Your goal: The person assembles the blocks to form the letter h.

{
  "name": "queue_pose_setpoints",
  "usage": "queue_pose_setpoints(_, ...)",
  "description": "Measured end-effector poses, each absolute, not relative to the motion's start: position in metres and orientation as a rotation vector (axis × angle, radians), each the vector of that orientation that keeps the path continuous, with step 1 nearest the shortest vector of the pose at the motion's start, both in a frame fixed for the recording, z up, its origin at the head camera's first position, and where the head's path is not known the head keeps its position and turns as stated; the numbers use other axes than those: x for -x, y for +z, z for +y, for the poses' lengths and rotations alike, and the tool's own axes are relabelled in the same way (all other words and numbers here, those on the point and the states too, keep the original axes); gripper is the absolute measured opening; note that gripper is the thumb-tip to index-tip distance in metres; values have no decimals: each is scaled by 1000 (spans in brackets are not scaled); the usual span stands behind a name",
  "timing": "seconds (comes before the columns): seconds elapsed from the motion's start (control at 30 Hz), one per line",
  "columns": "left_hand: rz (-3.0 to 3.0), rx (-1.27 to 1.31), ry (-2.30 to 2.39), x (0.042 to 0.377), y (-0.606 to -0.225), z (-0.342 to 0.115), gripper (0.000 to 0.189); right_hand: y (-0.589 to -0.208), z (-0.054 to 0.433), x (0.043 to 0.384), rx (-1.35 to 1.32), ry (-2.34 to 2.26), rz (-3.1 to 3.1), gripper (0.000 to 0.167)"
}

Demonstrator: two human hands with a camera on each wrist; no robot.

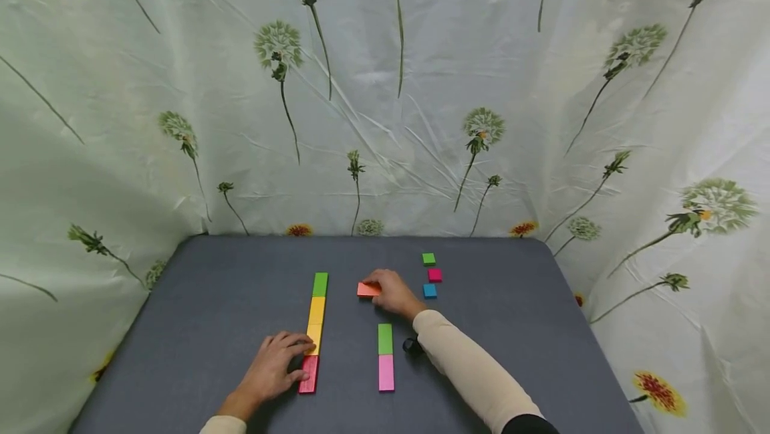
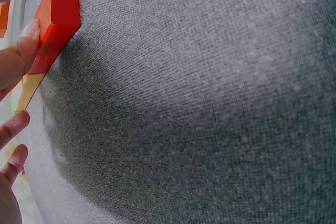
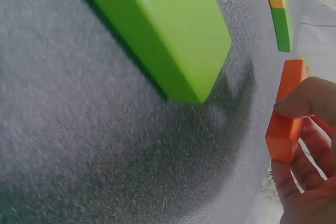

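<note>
My right hand pinches an orange block between thumb and fingers, over the middle of the table. On the left, a straight row joins a red block, yellow blocks and a green block at its far end. My left hand lies along this row with fingers spread, its thumb at the red block and its index fingertip at the yellow part. Nearer me than the orange block, another green block lies end to end with a pink block.
Small green, crimson and blue blocks lie right of my right hand. A small black object shows beside the right sleeve. The dark grey table ends at a flower-printed curtain.
</note>
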State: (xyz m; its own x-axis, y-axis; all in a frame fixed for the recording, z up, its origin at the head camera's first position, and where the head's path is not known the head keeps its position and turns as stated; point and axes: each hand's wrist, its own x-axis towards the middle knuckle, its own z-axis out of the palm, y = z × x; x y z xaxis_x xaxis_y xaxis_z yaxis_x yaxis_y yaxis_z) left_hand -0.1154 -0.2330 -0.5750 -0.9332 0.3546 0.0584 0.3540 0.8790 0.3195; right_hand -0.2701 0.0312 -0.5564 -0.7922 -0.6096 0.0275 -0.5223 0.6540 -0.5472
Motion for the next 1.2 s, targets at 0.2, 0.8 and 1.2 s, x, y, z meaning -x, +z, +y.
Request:
queue_pose_setpoints(0.2,3032,-545,484,116,-574,-232,44,-554,28,263,912,-828,2673,43)
queue_pose_setpoints(0.8,3011,-436,442,116,-567,-228,44,-546,7,243,983,-785,2631,41)
queue_pose_setpoints(1.2,2995,-430,417,118,-569,-223,45,-555,-8,232,959,-743,2658,40)
